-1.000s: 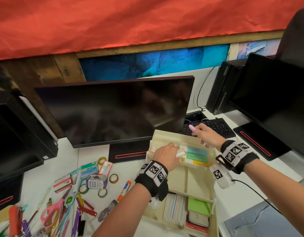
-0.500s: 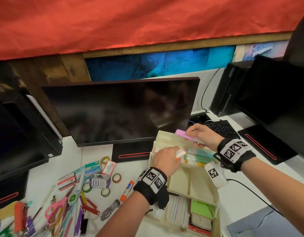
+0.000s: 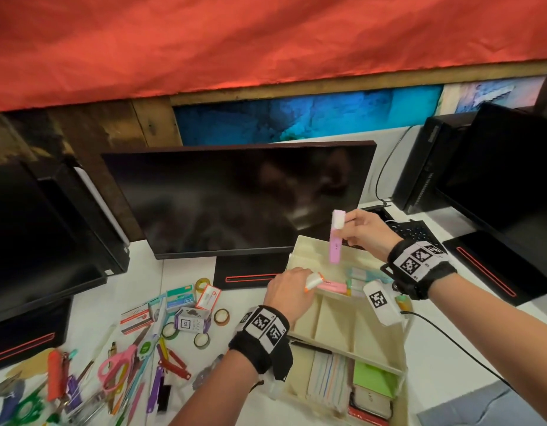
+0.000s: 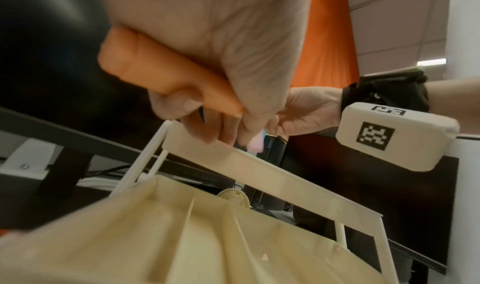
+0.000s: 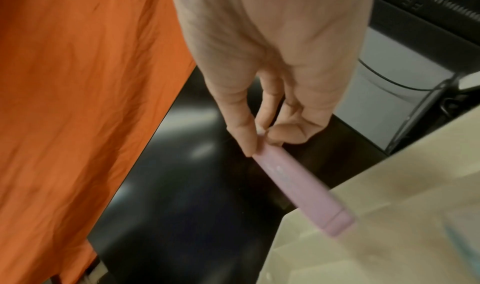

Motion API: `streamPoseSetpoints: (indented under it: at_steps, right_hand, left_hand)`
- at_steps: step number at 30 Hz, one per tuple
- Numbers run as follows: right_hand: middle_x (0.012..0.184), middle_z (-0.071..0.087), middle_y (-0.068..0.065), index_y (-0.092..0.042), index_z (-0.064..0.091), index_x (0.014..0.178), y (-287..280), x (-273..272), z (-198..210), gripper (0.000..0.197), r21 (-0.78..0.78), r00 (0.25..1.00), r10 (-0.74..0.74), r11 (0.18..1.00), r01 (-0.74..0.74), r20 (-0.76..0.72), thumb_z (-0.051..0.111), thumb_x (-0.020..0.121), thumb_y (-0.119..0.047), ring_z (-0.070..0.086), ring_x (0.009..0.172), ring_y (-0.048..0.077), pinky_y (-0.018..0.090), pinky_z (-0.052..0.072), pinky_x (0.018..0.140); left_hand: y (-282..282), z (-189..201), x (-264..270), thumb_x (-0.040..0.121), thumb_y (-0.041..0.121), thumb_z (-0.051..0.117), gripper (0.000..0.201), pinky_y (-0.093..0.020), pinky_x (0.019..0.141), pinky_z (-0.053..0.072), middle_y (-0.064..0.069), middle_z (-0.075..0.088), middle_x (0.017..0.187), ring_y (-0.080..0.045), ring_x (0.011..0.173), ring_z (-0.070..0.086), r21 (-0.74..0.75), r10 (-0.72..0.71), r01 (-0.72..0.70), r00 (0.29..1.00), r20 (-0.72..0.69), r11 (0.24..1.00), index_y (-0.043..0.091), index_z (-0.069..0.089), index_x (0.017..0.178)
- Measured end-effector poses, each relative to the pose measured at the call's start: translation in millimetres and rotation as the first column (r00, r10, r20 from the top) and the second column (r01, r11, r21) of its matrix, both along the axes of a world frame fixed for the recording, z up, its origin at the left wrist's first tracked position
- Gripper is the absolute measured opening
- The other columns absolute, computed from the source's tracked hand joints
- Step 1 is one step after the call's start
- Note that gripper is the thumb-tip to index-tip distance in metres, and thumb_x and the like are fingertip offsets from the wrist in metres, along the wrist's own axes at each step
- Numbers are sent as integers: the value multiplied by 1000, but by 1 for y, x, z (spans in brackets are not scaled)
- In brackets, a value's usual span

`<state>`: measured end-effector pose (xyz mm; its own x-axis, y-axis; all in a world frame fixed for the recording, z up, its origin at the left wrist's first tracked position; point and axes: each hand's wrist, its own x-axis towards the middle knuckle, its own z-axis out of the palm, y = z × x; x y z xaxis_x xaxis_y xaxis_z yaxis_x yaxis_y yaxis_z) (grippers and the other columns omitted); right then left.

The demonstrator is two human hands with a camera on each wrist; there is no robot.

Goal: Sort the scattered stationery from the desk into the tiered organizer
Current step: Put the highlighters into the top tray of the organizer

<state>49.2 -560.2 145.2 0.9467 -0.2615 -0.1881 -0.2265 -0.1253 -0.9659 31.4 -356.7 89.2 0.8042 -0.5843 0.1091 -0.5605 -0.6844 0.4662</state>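
head view: right hand (image 3: 363,230) holds a pink highlighter (image 3: 336,238) by its upper end, fingers pinched on it; it hangs nearly upright above the top tier of the cream tiered organizer (image 3: 398,330), not touching it. left hand (image 3: 289,292) is at the organizer's left edge, fingers wrapped round an orange highlighter (image 3: 312,281) whose pale cap end pokes out toward the top tier. other pastel highlighters (image 3: 355,279) lie in the top tier. middle tier shows bare dividers; bottom tier holds green sticky notes (image 3: 372,379) and a stack of striped cards (image 3: 326,381). scattered on the white table (image 3: 450,348) left of the organizer: pink scissors (image 3: 115,368), tape rolls (image 3: 201,340), a small purple-and-white box (image 3: 192,321). dark monitor (image 3: 235,198) stands behind.

left wrist view: left hand (image 4: 215,48) seen from the palm side, fingers curled round the orange highlighter (image 4: 166,73), just above the organizer's top rail (image 4: 259,173). right hand (image 4: 306,112) is visible beyond; the pink tip below it is blurred.

right wrist view: right hand (image 5: 270,62) pinches the pink highlighter (image 5: 298,188) between thumb and fingers (image 5: 239,128) at one end; the free end hangs over the organizer's rim (image 5: 389,206). orange cloth (image 5: 78,103) fills the left side.
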Motion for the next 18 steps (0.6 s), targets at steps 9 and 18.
streamPoseSetpoints:
  at_steps: [9,18]
  right_hand:
    - [74,56,0,-18,59,86,28,17,-13,20,-441,888,373,773,-457,-267,62,82,1,53,63,11,15,40,46]
    - [89,59,-3,-19,65,110,27,2,-24,31,-682,933,287,639,-356,-218,51,87,-3,54,74,13,24,47,78]
  left_hand:
    - [21,8,10,95,40,43,19,-33,82,43,5,50,104,-12,93,51,-449,186,-410,867,-463,794,26,47,107]
    - [2,26,40,99,25,40,24,-25,70,52,-8,42,115,-12,90,54,-577,-50,-630,652,-757,520,17,41,122]
